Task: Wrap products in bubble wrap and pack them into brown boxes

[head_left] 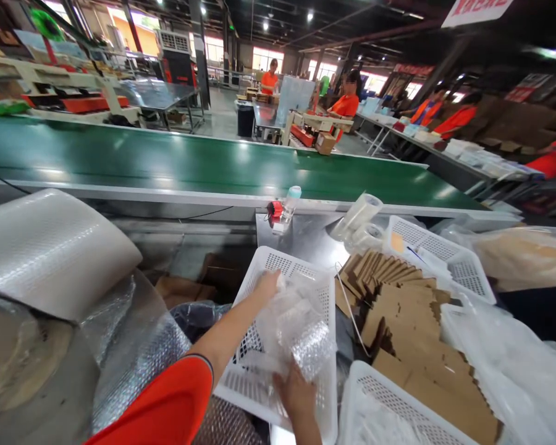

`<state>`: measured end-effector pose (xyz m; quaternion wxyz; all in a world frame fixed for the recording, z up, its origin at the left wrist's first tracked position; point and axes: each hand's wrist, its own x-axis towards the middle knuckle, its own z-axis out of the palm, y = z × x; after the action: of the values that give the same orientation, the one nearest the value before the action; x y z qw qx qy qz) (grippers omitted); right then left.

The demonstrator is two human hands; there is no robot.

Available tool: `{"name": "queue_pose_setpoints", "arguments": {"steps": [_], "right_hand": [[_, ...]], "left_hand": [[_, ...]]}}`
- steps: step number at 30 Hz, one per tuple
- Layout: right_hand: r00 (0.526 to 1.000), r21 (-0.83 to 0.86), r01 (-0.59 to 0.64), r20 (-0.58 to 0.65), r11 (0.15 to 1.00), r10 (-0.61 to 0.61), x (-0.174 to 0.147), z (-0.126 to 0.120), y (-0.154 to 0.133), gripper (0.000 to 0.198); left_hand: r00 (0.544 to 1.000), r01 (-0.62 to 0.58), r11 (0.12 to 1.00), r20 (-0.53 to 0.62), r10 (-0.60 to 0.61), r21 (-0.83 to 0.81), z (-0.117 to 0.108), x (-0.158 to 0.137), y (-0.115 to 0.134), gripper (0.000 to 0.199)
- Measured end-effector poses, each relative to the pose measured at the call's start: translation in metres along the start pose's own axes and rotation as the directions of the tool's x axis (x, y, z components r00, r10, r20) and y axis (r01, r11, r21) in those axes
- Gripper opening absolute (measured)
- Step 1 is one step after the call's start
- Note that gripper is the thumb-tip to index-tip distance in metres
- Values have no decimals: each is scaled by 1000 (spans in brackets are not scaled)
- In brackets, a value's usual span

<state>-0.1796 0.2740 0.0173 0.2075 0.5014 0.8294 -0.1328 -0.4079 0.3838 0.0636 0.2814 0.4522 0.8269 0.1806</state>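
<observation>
A bundle of clear bubble wrap (pixel 296 330) lies inside a white perforated plastic basket (pixel 327 371) in front of me. My left hand (pixel 266 285) reaches into the basket and grips the far edge of the bundle. My right hand (pixel 296 390) holds its near edge from below. My left arm wears an orange sleeve. What the wrap encloses is hidden.
A big bubble wrap roll (pixel 50 247) sits at left. Stacked flat cardboard pieces (pixel 412 321) lie right of the basket, with more white baskets (pixel 445 253), tape rolls (pixel 359 219) and a small bottle (pixel 291 203). A green conveyor belt (pixel 167 164) runs beyond. People in orange work far behind.
</observation>
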Motion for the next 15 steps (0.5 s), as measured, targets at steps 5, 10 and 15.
{"name": "queue_pose_setpoints", "arguments": {"steps": [5, 10, 15], "right_hand": [[997, 60, -32, 75, 998, 27, -4, -14, 11, 49], [994, 87, -105, 49, 991, 101, -4, -16, 8, 45], [995, 181, -100, 19, 978, 98, -1, -27, 7, 44]], "left_hand": [[992, -41, 998, -121, 35, -48, -25, -24, -1, 47], [806, -140, 968, -592, -12, -210, -85, -85, -77, 56], [879, 429, 820, -32, -475, -378, -64, -140, -159, 61]]}}
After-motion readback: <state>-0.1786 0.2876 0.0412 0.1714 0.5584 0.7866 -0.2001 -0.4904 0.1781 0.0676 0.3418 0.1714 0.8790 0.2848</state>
